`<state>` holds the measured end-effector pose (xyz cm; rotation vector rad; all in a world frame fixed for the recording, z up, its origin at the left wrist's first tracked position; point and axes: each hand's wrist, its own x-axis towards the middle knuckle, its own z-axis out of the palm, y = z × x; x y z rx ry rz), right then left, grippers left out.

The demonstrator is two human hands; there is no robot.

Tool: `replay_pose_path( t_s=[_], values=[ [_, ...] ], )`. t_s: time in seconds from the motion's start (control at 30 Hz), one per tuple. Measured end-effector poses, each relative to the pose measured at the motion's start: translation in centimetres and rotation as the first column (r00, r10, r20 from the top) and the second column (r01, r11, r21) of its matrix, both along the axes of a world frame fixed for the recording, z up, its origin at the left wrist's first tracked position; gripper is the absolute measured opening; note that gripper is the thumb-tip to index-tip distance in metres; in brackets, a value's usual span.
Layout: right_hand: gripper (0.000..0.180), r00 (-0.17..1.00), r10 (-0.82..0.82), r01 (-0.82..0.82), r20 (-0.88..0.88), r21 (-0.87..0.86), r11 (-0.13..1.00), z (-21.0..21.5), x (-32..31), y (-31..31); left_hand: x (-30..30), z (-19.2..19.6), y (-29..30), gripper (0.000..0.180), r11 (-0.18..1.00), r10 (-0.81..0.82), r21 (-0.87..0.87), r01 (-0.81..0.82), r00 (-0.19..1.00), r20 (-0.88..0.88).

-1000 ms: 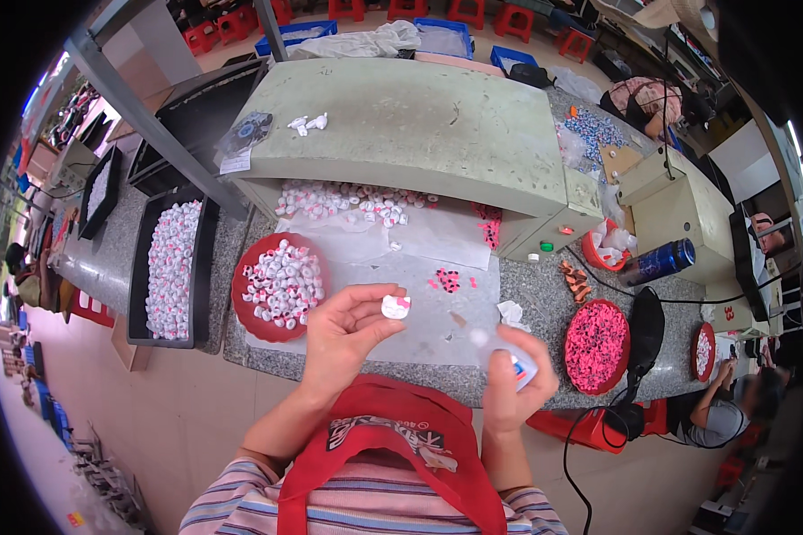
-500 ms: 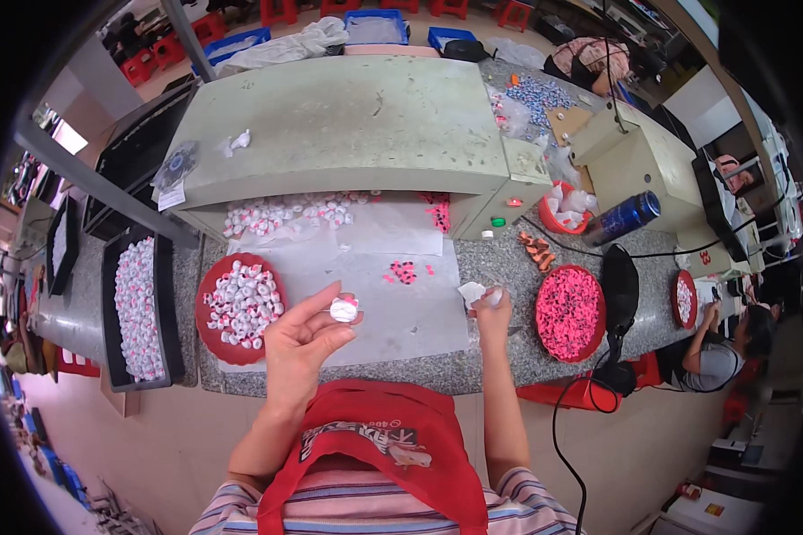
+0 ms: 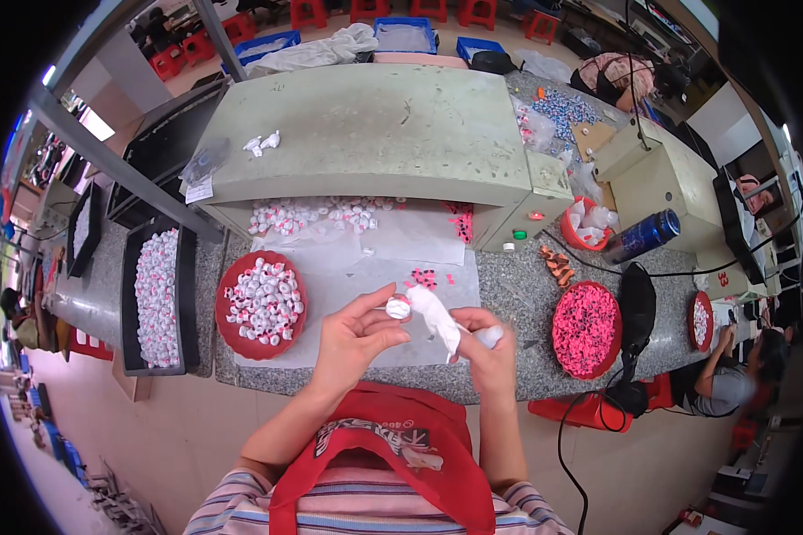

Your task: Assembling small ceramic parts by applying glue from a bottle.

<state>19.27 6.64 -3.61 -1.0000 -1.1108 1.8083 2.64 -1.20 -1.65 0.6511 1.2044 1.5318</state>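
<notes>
My left hand point(image 3: 352, 339) pinches a small round white piece with pink on it point(image 3: 399, 308) between thumb and fingers, above a pale sheet point(image 3: 348, 260). Close beside it, my right hand point(image 3: 489, 357) grips a crumpled white cloth point(image 3: 433, 316), whose far end meets or nearly meets the round piece. A small whitish, translucent item point(image 3: 489, 336) also shows at the right fingers; its kind is unclear. Beyond the hands, small pink and black pieces point(image 3: 422, 278) lie on the sheet. At left, a red bowl point(image 3: 224, 325) holds many similar white-and-pink pieces.
A beige hooded unit point(image 3: 357, 125) spans the back, with pieces under its opening. Far left stands a black tray point(image 3: 187, 285) of white pieces. Rightward are a red bowl point(image 3: 616, 346) of pink-black pieces, orange-brown pieces point(image 3: 558, 266), a red basket point(image 3: 589, 241) and a blue bottle point(image 3: 647, 236).
My right hand has come left with the cloth, which now extends toward the round piece. My left hand still pinches that piece. The whole view has shifted slightly.
</notes>
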Motion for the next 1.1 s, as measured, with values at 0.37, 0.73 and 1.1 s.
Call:
replay_pose_path(
  t_s=[0.37, 0.73, 1.1],
  values=[
    [0.005, 0.886, 0.375, -0.457, 0.274, 0.366, 0.811, 4.1, 0.3, -3.0, -0.3, 0.2, -0.4, 0.042, 0.998, 0.056, 0.035, -0.053, 0.995, -0.080],
    [0.008, 0.996, 0.010, -0.035, 0.091, 0.275, 0.961, 4.4, -1.7, -3.3, 1.5, 1.1, -1.2, 0.041, 0.981, 0.014, 0.194, 0.016, 0.988, -0.152],
    [0.004, 0.985, -0.017, -0.016, 0.171, 0.189, 0.982, 4.9, -0.2, -2.7, 1.4, 1.6, -1.0, 0.042, 0.990, -0.034, 0.138, 0.040, 0.999, -0.043]
  ],
)
